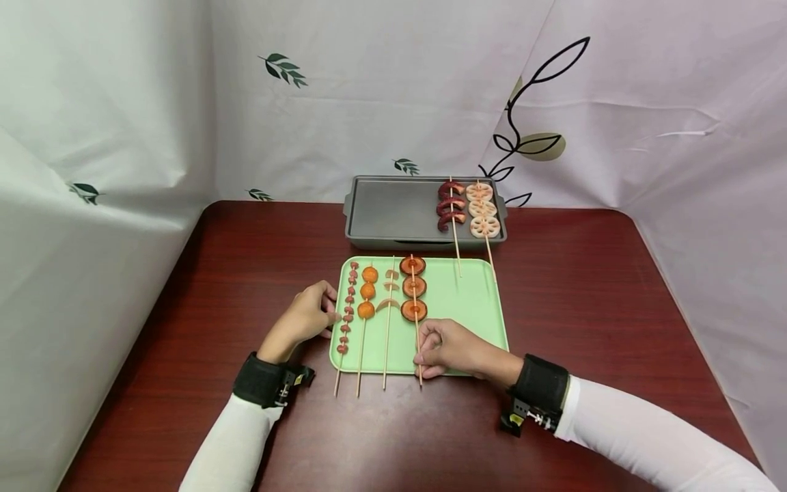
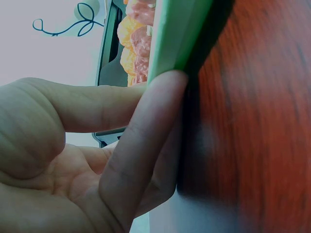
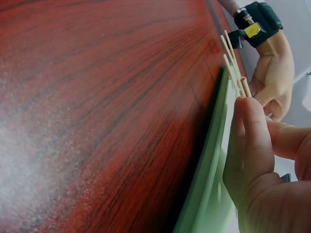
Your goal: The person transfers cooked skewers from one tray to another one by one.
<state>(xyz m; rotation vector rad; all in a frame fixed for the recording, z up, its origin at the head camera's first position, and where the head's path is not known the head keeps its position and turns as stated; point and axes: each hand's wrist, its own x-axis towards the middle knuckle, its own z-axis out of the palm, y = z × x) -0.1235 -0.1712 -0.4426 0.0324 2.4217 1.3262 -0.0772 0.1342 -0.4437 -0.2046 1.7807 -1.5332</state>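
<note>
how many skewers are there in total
6. Four lie side by side on the green tray: small sausage pieces, orange balls, pale slices, mushroom rounds. Two rest on the grey pan: dark red, lotus root.

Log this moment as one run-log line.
left hand: holds green tray edge | right hand: pinches mushroom skewer stick | grill pan: two skewers
</note>
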